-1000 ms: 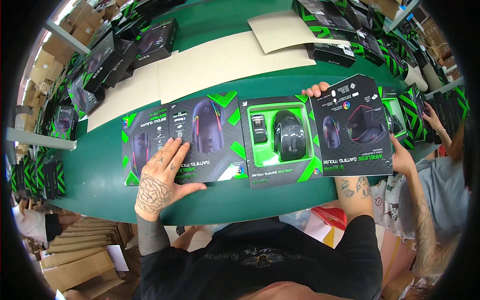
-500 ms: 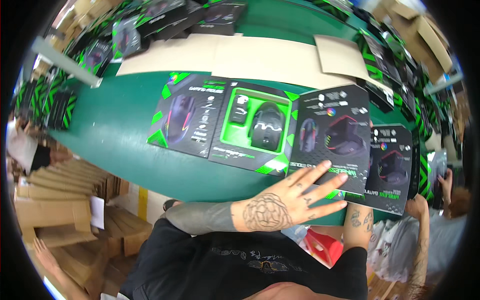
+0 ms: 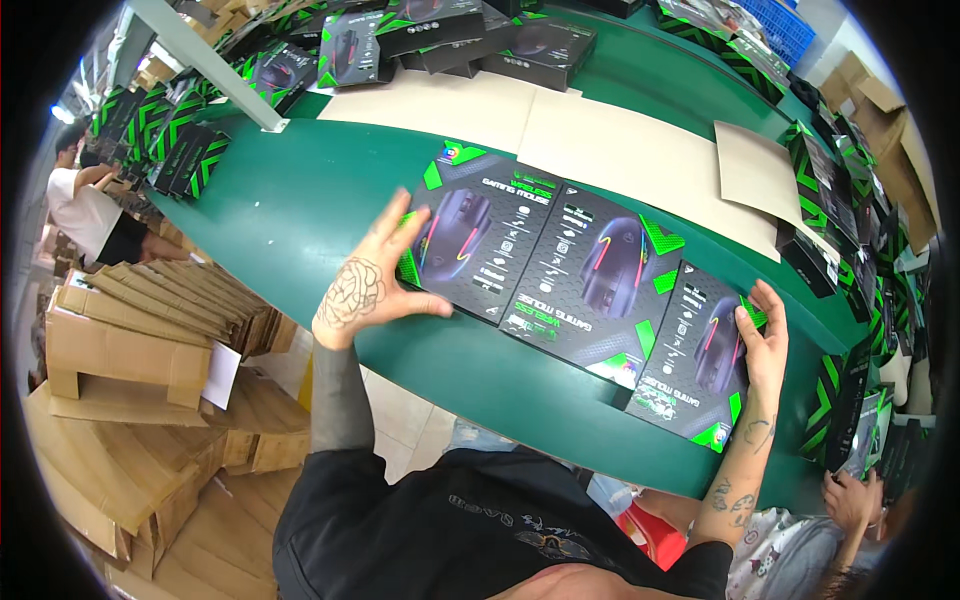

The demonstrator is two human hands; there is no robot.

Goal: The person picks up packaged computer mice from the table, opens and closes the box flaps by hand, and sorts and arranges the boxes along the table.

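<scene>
on the long green table (image 3: 270, 240), three black-and-green printed cardboard panels (image 3: 610, 270) lie side by side in a slanting row, the right one nearest the wearer. the left hand (image 3: 370, 290) is spread wide, thumb well apart from the fingers, at the left panel's left edge, gripping nothing. the right hand (image 3: 765, 345) has slightly bent fingers at the right panel's right edge; whether they grip it, i cannot tell. beige flat sheets (image 3: 620, 175) lie on the far side.
</scene>
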